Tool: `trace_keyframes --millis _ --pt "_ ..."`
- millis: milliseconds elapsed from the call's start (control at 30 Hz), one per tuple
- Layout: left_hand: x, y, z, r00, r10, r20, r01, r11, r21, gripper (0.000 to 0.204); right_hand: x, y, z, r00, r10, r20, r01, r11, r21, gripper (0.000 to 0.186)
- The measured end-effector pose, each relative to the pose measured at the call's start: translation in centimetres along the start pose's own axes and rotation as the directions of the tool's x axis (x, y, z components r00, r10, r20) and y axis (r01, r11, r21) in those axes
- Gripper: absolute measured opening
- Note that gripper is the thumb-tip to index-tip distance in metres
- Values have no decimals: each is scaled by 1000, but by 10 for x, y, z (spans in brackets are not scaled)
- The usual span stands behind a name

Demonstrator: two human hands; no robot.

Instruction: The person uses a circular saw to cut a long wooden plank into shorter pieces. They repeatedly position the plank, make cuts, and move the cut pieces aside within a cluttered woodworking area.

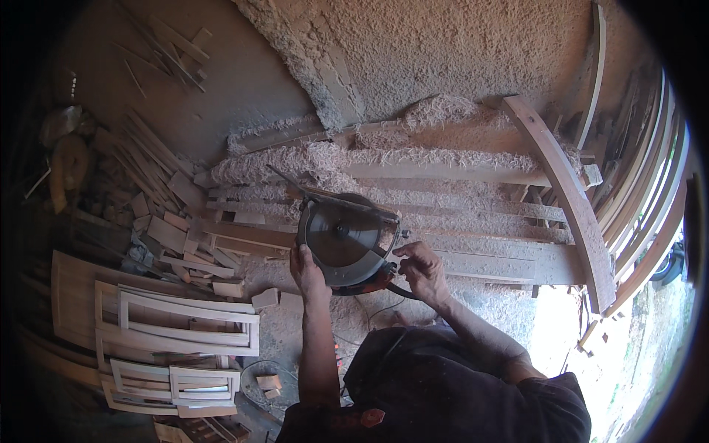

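A circular saw (336, 236) with a round dark blade, a metal plate and an orange part on its body is held up in the middle of my view, blade face toward me. My left hand (309, 275) grips its lower left edge, thumb along the rim. My right hand (422, 269) is at its right side, fingers curled close to a small fitting and the orange part; whether they hold something is too small to make out. A dark cord curves from the saw below my right hand. Behind the saw lie long timbers (473, 168) covered in pale shavings.
A long curved plank (554, 184) leans at right beside stacked curved strips (635, 221). Offcuts (166, 232) lie piled at left, with wooden frames (185, 336) at lower left. Cables (262, 365) run over the dusty floor. A rough wall (443, 52) stands at the back.
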State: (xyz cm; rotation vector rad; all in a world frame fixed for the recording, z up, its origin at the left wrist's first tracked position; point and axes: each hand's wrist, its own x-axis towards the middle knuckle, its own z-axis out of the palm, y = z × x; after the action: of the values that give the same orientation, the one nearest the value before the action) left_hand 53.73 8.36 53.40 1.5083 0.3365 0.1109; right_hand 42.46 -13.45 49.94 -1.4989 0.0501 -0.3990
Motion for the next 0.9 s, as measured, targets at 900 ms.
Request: trace_keyframes --millis 900 --pt "5 -12 -2 997 67 42 -64 995 -72 41 18 -46 -10 836 -55 546 521 389 -759 31"
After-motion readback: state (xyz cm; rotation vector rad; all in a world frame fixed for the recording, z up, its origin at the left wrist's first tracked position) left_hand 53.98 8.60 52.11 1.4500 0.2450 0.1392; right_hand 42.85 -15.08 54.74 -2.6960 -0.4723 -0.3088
